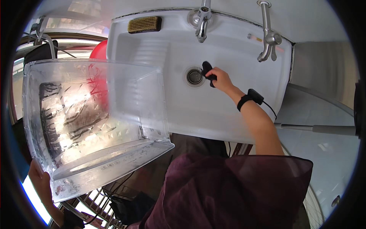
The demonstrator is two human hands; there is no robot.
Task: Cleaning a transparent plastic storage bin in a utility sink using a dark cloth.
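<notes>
A clear plastic drawer [123, 157], wet and smeared inside, is held at its lower left corner by my left hand [40, 177]. It stands tilted beside the white sink [183, 114], its right part overlapping the ribbed end of the basin. Pinched in my right hand [220, 78] is a black cloth [207, 68], just above the basin floor at the right of the drain [195, 76]. A black band with a small device and a cable circles my right wrist.
A scrubbing brush [144, 24] lies bristles up on the sink's back left rim. Two metal taps, one central [202, 25] and one at the right [268, 40], reach over the basin. Something red [99, 49] stands left of the sink. A metal rack [100, 203] is below the drawer.
</notes>
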